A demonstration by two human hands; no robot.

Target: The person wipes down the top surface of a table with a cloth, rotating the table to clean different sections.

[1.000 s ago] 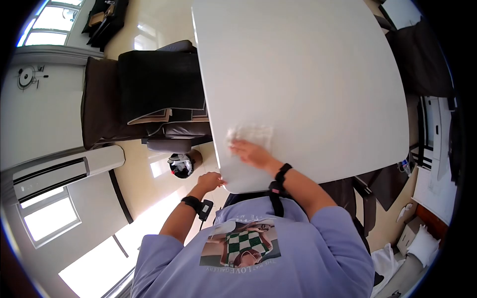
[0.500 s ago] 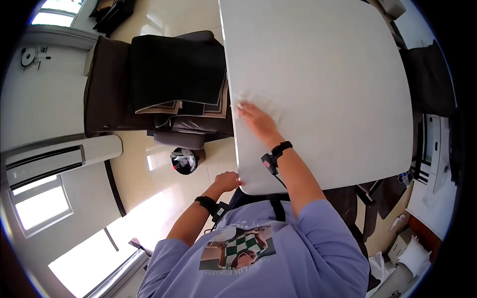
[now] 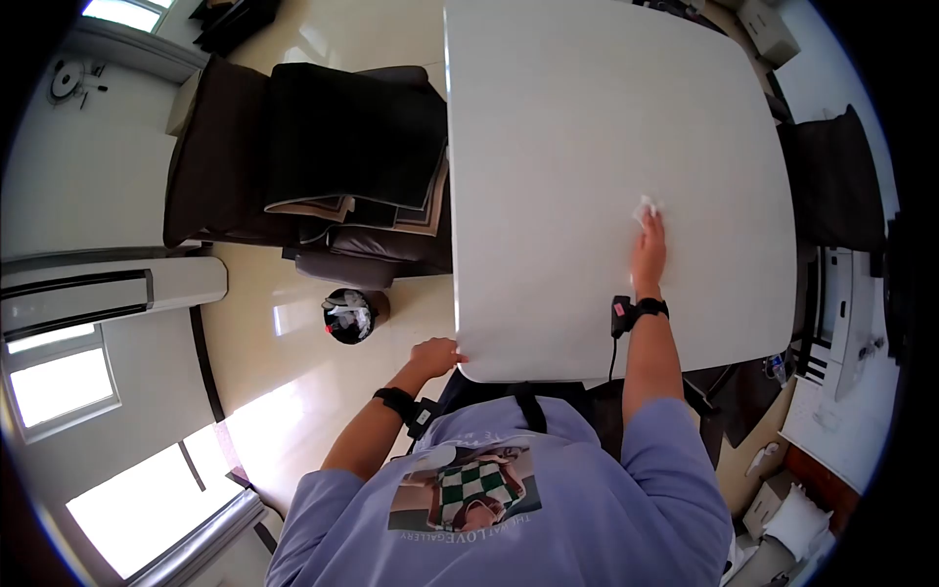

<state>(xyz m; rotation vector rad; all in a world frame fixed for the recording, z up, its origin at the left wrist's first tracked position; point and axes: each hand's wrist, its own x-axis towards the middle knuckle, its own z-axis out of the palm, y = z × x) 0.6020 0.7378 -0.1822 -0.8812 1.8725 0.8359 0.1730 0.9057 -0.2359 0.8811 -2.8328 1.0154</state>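
A white table (image 3: 548, 127) with rounded corners stretches out in front of me. My right hand (image 3: 648, 256) lies over its middle right part, fingers extended and pressing a crumpled white tissue (image 3: 644, 208) against the surface. The tissue pokes out past the fingertips. At the near left corner, my left hand (image 3: 436, 356) is closed on the table edge, with its thumb side at the rim and part of the fingers hidden. Each wrist wears a black strap with a small box.
A dark chair (image 3: 220, 157) with black mats (image 3: 357, 137) draped over it stands along the left side. Below it on the floor is a bin (image 3: 349, 316) with rubbish in it. Another dark chair (image 3: 836, 181) stands at the right edge.
My right hand has swept rightwards across the table with the tissue. Whitish smears seen under it earlier at the left edge no longer show. My left hand stays at the corner.
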